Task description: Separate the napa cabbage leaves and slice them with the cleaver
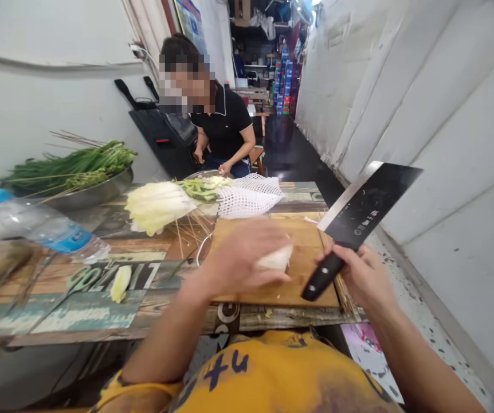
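Observation:
My right hand [365, 272] grips a cleaver [367, 201] near the base of its black handle. The dark, wide blade points up and to the right, above the right side of a wooden cutting board [305, 289]. Over the board, my left hand [244, 258] is smeared by motion, its fingers curled round a white vegetable piece [275, 258]. Its exact kind is hard to make out. Beyond the board lies a white foam net [251, 195]. Pale yellow cabbage leaves [159, 203] on sticks lie to its left.
A metal bowl [96, 192] of skewered greens [70, 166] stands at the back left. Nearer are a water bottle [44, 226], scissors [77, 284] and a loose leaf [121, 283]. Thin sticks [345, 295] lie along the board's right edge. A person [225, 120] sits across the table.

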Tool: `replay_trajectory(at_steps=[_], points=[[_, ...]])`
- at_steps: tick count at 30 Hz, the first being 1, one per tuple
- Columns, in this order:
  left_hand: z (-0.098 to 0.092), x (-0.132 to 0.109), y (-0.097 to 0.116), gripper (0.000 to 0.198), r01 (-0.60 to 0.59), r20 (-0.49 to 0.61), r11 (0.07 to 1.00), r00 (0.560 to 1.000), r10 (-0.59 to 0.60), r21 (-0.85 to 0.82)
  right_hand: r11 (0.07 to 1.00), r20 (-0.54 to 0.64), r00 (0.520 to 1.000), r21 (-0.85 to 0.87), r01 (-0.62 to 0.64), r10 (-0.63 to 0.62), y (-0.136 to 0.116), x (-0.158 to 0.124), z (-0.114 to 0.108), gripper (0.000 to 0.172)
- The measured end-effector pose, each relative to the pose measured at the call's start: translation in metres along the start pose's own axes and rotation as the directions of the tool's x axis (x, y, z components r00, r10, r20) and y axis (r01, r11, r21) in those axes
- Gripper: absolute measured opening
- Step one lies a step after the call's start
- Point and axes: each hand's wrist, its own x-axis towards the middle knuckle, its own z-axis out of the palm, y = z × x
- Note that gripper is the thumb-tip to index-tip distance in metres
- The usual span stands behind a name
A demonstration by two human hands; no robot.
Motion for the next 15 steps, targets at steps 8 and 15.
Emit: replay_trajectory(at_steps=[8,15], points=[[0.024,0.009,-0.060,0.097,0.154,0.413,0.970,0.884,-0.220,0.186,0.820,0.148,0.957,-0.558,-0.126,0.248,-0.004,-0.018,-0.039,0.029],[0.051,0.013,-0.017,0.079,0.516,0.088,0.738,0.791,-0.605,0.436,0.353,0.243,0.965,-0.915,0.195,0.099,-0.037,-0.017,-0.022,0.012]])
